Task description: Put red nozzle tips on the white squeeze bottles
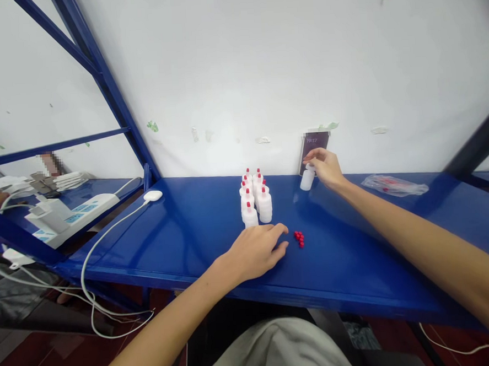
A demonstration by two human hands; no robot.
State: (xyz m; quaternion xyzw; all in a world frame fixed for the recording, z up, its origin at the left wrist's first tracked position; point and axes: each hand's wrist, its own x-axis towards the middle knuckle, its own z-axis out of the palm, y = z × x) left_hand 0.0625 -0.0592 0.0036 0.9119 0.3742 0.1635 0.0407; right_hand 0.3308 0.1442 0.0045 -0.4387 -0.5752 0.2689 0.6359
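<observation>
My right hand (326,167) pinches the upper part of a small white squeeze bottle (307,179), tilted a little, at the back of the blue table (197,219). The fingers cover its top, so I cannot tell whether it has a cap. Nearer to me, my left hand (257,251) hovers low over the table, thumb and forefinger apart and empty. Just right of those fingertips lies a small cluster of red caps (299,237). Beyond the left hand, several white bottles with red tips (265,206) stand upright in two rows.
Behind my right hand a phone (313,144) leans on the wall. A clear plastic bag (394,185) with something red inside lies at the right. To the left are a white charger puck (153,196) with its cable, a power strip (89,212) and a blue frame post (114,91).
</observation>
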